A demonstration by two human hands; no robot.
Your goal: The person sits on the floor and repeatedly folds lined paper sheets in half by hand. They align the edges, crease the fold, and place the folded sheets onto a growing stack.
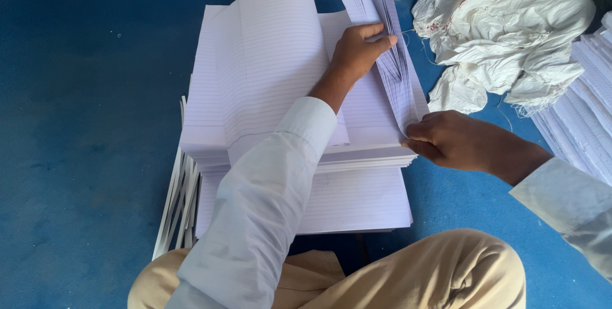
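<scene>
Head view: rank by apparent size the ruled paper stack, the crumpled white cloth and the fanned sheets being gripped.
1. Ruled paper stack
2. Crumpled white cloth
3. Fanned sheets, pinched by the left hand and right hand

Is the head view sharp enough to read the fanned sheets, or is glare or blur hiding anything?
Head view: even, soft light, no hard glare; the ruled lines on the fanned sheets read clearly between the left hand and right hand; the near sleeve and knee at the bottom look softer; the blue floor darkens toward the left; frame edges bow slightly.
</scene>
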